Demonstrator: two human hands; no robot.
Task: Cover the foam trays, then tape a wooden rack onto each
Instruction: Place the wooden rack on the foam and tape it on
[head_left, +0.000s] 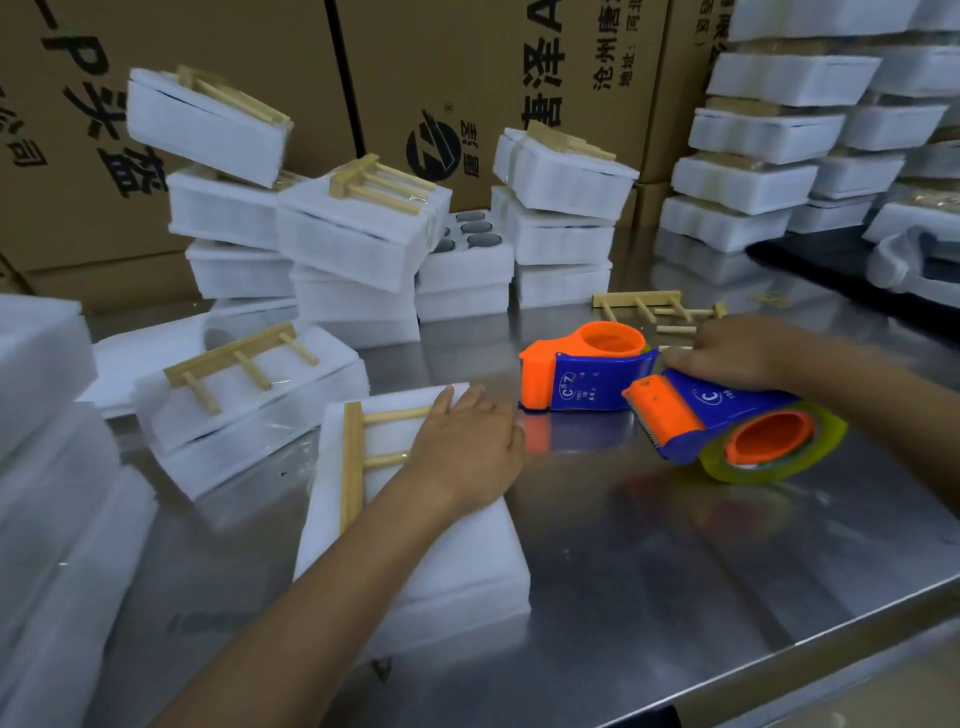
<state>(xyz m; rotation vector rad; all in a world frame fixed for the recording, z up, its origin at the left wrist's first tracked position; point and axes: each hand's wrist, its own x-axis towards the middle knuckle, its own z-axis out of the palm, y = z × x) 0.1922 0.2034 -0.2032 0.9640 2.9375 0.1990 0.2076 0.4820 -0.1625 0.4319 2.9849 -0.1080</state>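
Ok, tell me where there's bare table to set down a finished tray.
Bare steel table lies between the foam tray under the left hand, the tape dispenser and the front edge. Left and back are crowded with foam stacks.

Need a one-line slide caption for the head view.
Left hand presses a wooden rack onto a covered foam tray while the right hand grips a tape dispenser.

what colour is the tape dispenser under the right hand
Blue body with orange cutter head and core, on the tape dispenser that the right hand grips; clearest in the head view.
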